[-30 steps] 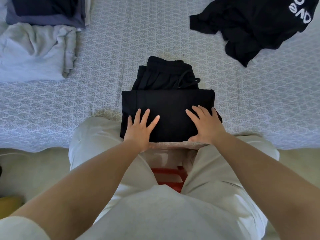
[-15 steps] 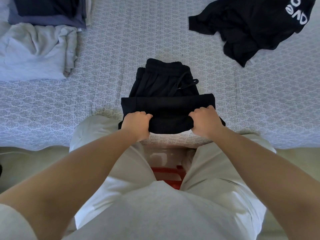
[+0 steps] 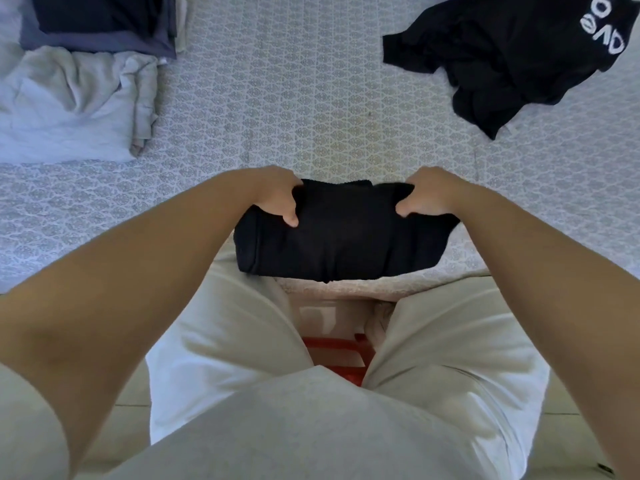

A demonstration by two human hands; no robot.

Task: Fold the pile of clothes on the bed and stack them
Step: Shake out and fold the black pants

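Grip of the left hand [image 3: 277,199] and right hand [image 3: 427,197] pinches the folded black garment's [image 3: 339,240] far edge, fingers curled.

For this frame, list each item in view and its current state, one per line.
Black pants: folded into a compact bundle, gripped at both top corners, near the bed edge.
Left hand: gripping the bundle's left corner.
Right hand: gripping the right corner.
Black shirt: unfolded, crumpled, white lettering showing.
Grey garment: loosely folded, rumpled.
Dark stack: folded, layered.
Bed: patterned cover.
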